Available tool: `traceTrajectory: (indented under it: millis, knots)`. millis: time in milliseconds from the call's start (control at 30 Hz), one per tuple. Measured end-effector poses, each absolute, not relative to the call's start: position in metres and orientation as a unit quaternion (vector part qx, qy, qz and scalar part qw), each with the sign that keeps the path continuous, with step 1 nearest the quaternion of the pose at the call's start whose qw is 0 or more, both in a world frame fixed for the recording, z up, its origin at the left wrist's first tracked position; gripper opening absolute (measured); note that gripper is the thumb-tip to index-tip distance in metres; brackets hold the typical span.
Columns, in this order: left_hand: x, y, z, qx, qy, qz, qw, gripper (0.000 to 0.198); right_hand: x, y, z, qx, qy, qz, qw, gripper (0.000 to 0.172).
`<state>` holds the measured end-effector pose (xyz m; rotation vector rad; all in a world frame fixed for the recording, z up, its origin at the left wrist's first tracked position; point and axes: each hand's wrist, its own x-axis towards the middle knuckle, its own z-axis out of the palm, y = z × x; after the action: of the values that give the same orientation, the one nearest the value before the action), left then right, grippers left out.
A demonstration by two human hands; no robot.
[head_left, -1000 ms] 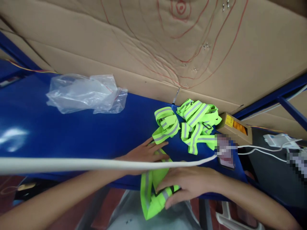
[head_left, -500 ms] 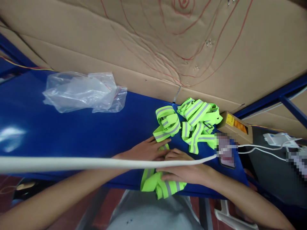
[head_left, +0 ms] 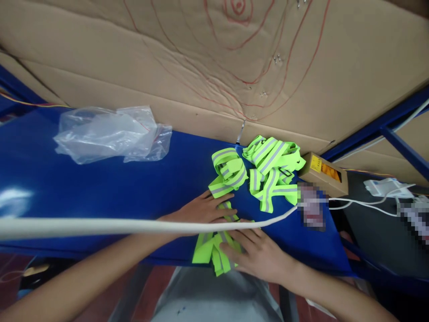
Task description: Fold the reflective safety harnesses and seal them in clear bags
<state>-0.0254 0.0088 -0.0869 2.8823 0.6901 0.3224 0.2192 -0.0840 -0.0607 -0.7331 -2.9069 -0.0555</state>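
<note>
My left hand lies on the blue table with its fingers stretched to the right, over a neon-green reflective strap with a grey stripe. Nearer to me, my right hand rests with spread fingers on the folded part of that strap at the table's front edge. Its fingertips touch the band; a white cable passes in front and hides part of both hands. Just beyond my left fingers lies a looped green strap. Behind it, to the right, is a heap of similar straps.
Clear plastic bags lie at the back left of the blue table. A cardboard box and a blurred-out phone-like object sit on the right. The white cable crosses the view. A cardboard wall stands behind.
My right hand has moved toward me and its fingers have spread over the strap's near folds. My left hand stays nearly in place. The view has shifted slightly.
</note>
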Motion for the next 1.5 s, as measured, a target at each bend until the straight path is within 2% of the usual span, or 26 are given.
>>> traceTrajectory:
  millis: [133, 233, 333, 433, 533, 667, 800, 933, 1133, 1200, 1267, 1333, 1400, 1500]
  knots:
    - [-0.025, 0.003, -0.077, 0.955, 0.259, 0.109, 0.098, 0.039, 0.221, -0.082, -0.068, -0.255, -0.964, 0.002, 0.074, 0.05]
    - [-0.037, -0.017, -0.066, 0.939, 0.29, 0.154, 0.106, 0.041, 0.221, -0.085, -0.069, -0.281, -0.956, 0.034, 0.081, 0.048]
    - [-0.055, -0.051, -0.057, 0.883, 0.37, 0.25, 0.146, 0.028, 0.22, -0.09, -0.069, -0.301, -0.947, 0.067, 0.085, 0.046]
    - [-0.065, -0.09, -0.055, 0.805, 0.474, 0.245, 0.26, 0.019, 0.218, -0.094, -0.07, -0.32, -0.939, 0.08, 0.093, 0.046]
    - [-0.064, -0.117, -0.058, 0.722, 0.529, 0.197, 0.4, 0.024, 0.217, -0.096, -0.074, -0.323, -0.937, 0.086, 0.103, 0.047]
    - [-0.058, -0.127, -0.064, 0.588, 0.588, 0.264, 0.489, 0.031, 0.218, -0.095, -0.076, -0.324, -0.936, 0.083, 0.109, 0.047]
    - [-0.058, -0.126, -0.072, 0.449, 0.549, 0.344, 0.615, 0.033, 0.217, -0.095, -0.073, -0.329, -0.935, 0.088, 0.096, 0.051]
    - [-0.051, -0.136, -0.077, 0.401, 0.487, 0.339, 0.698, 0.032, 0.215, -0.096, -0.072, -0.347, -0.927, 0.101, 0.104, 0.054]
    - [-0.041, -0.145, -0.075, 0.364, 0.499, 0.32, 0.718, 0.043, 0.215, -0.097, -0.072, -0.35, -0.925, 0.107, 0.099, 0.057]
    - [-0.041, -0.143, -0.076, 0.412, 0.494, 0.306, 0.702, 0.038, 0.217, -0.096, -0.07, -0.35, -0.926, 0.107, 0.092, 0.056]
    - [-0.042, -0.143, -0.078, 0.505, 0.509, 0.319, 0.62, 0.028, 0.219, -0.093, -0.069, -0.344, -0.928, 0.108, 0.094, 0.051]
    - [-0.044, -0.146, -0.084, 0.624, 0.517, 0.338, 0.479, 0.024, 0.221, -0.09, -0.068, -0.338, -0.929, 0.11, 0.103, 0.048]
    - [-0.047, -0.153, -0.095, 0.699, 0.512, 0.349, 0.358, 0.028, 0.223, -0.087, -0.068, -0.339, -0.927, 0.113, 0.111, 0.047]
    - [-0.046, -0.168, -0.115, 0.729, 0.513, 0.336, 0.304, 0.039, 0.223, -0.086, -0.069, -0.349, -0.923, 0.115, 0.117, 0.05]
